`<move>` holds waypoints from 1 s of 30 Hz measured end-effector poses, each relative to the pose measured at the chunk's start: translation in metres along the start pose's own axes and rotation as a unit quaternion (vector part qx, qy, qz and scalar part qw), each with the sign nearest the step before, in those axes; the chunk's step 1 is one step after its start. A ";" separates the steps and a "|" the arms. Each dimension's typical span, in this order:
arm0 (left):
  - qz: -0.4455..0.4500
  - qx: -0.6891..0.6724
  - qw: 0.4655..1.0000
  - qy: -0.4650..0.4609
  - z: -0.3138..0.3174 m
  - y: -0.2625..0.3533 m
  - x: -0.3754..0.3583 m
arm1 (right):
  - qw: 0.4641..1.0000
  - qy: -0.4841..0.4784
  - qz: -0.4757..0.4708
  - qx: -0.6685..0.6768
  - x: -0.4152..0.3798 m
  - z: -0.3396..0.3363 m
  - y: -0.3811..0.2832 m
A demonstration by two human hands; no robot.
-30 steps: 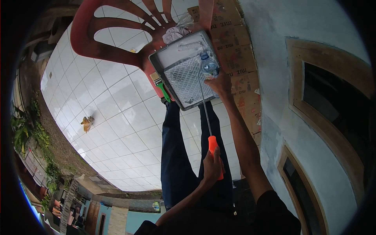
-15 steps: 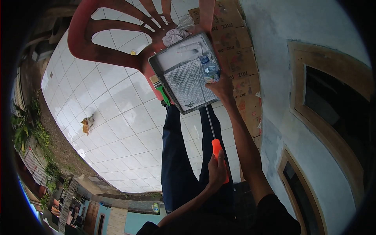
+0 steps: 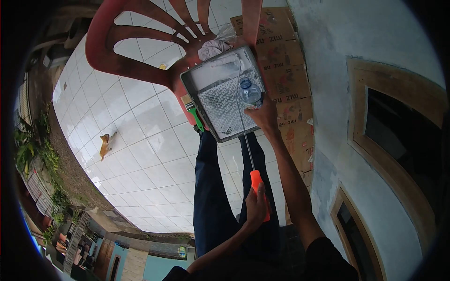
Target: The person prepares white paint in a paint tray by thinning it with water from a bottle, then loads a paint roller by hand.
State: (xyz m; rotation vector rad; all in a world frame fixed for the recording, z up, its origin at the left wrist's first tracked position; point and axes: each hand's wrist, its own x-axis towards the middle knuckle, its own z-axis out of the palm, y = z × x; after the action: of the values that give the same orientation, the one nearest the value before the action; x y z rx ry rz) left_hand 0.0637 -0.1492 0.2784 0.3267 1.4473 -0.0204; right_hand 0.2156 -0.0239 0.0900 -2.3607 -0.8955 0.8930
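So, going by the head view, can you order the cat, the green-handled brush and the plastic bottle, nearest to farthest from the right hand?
1. Plastic bottle: in the right hand itself.
2. Green-handled brush: beside the tray's left edge.
3. Cat: far left, on the tiled floor.

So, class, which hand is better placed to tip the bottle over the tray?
Probably the right hand: it grips the bottle, seen over the tray, while the left hand holds the orange handle, nearer the body.

Left fingers point(image 3: 252, 198) grip orange handle point(image 3: 256, 179); right fingers point(image 3: 251, 111) hold bottle point(image 3: 250, 93) over paint tray point(image 3: 216, 104).
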 end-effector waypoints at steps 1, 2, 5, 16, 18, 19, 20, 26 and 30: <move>-0.008 -0.003 1.000 0.000 -0.003 -0.001 0.000 | 0.999 0.011 -0.017 0.033 -0.001 0.002 0.004; -0.016 -0.003 1.000 -0.002 -0.005 -0.001 0.000 | 0.997 0.025 -0.032 0.067 -0.002 0.003 0.009; -0.021 0.003 1.000 0.005 -0.012 0.008 -0.006 | 0.988 0.040 -0.048 0.143 -0.012 -0.004 0.010; -0.042 0.005 0.999 0.016 -0.027 0.022 -0.021 | 0.934 0.211 -0.038 0.287 -0.074 0.012 0.025; -0.052 0.025 0.998 0.016 -0.036 0.028 -0.023 | 0.906 0.276 -0.025 0.319 -0.085 0.017 0.028; -0.062 0.022 0.998 0.001 -0.044 0.033 -0.024 | 0.900 0.294 -0.011 0.320 -0.093 0.017 0.028; -0.071 0.019 0.997 -0.014 -0.050 0.038 -0.023 | 0.893 0.316 0.008 0.319 -0.098 0.016 0.029; -0.106 0.157 0.977 -0.094 -0.092 0.069 -0.015 | 0.834 0.410 0.121 0.347 -0.132 0.030 0.044; -0.125 0.239 0.953 -0.134 -0.112 0.097 -0.009 | 0.793 0.454 0.176 0.367 -0.142 0.042 0.056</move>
State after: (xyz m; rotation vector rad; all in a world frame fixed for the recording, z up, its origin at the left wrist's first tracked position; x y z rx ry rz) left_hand -0.0253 -0.0322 0.2975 0.5116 1.1908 -0.6087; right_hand 0.1274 -0.1549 0.0849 -1.8659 0.2706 0.0646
